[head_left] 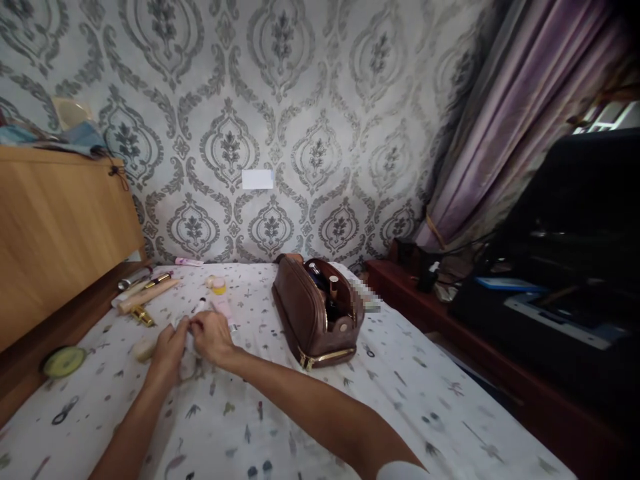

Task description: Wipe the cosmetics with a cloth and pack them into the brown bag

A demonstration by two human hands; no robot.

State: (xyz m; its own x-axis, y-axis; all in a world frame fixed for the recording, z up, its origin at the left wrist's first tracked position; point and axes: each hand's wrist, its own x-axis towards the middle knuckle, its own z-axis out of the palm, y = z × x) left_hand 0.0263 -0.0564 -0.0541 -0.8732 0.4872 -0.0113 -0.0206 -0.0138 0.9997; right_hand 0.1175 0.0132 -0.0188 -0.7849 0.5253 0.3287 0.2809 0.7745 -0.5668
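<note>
Head view: left hand (169, 343) and right hand (213, 338) curled together; closure and hold cannot be told. Pink tube (223, 308), right hand's one o'clock, best left unbumped.

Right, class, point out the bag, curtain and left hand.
Bag (306, 310): head view, brown side.
Curtain (515, 127): head view, purple folds.
Left hand (169, 344): head view, back of the hand.

Dim lt, R side dk, sl. blurry
</note>
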